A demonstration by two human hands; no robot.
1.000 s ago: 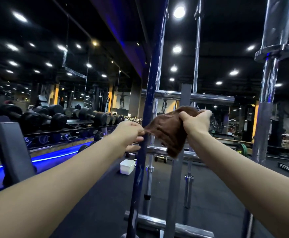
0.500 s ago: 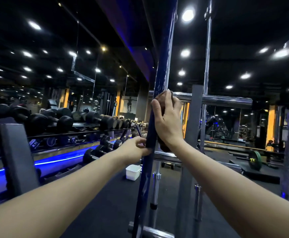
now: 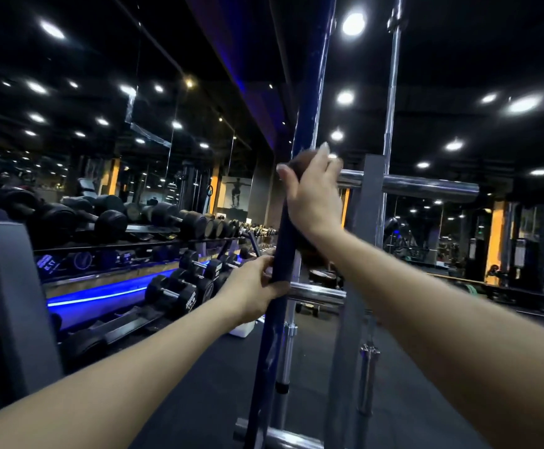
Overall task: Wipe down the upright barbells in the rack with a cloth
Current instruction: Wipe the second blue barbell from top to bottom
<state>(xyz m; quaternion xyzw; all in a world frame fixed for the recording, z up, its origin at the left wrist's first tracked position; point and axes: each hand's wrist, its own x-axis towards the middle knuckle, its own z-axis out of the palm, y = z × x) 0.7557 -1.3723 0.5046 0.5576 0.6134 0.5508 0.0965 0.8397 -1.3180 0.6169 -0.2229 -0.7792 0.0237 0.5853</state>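
A dark blue upright barbell stands in the chrome rack straight ahead. My right hand presses the brown cloth against the bar at about head height; only a sliver of cloth shows above and under the palm. My left hand grips the same bar lower down, at the lower crossbar. A thin chrome barbell stands upright behind the rack post, and another chrome bar stands just behind the blue one.
A long dumbbell rack with blue floor lighting runs along the mirrored wall on the left. A grey post stands near left. A small white tub sits on the dark floor behind my left wrist. Weight plates lie far right.
My right hand has brought the cloth from in front of the rack onto the blue bar and slid it upward. My left hand has let go of the cloth and now grips the bar.
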